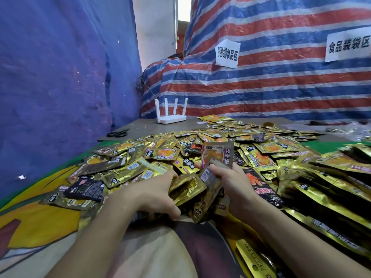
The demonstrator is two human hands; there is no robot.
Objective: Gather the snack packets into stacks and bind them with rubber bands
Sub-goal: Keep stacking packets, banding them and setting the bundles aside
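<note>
Firmly, the left hand grips a gold packet stack, the right hand pinching a purple packet (upright).

Gold-and-black snack packets; behind them a white router and red-white-blue striped tarp; left of them a blue tarp
</note>
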